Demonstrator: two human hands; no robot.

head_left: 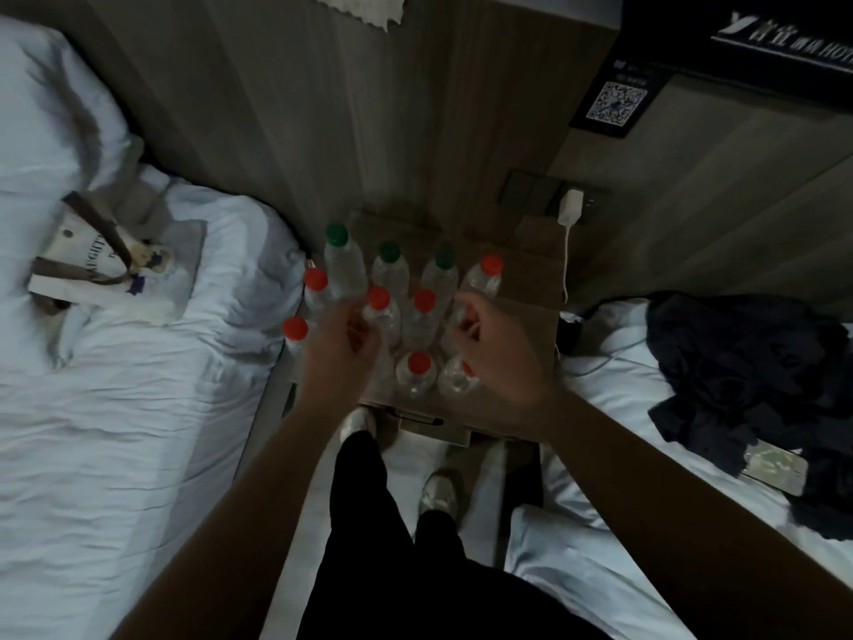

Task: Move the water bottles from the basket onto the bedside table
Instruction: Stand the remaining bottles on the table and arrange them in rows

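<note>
Several clear water bottles stand close together on the brown bedside table (521, 288): three green-capped ones (388, 252) at the back, red-capped ones (424, 301) around and in front. My left hand (339, 337) reaches over the left side of the group, its fingers curled over the top of a bottle (383, 374) whose cap is hidden. My right hand (491, 346) is at the right side, fingers curled round a red-capped bottle top (467, 314). Another bottle (454, 380) stands under its palm. A white tote bag (115, 270) lies flat on the left bed.
White beds flank the table on both sides. Dark clothing (747, 385) is piled on the right bed. A white charger (570, 207) is plugged into the wall, its cable hanging past the table's right edge. My feet (438, 494) stand in the narrow gap.
</note>
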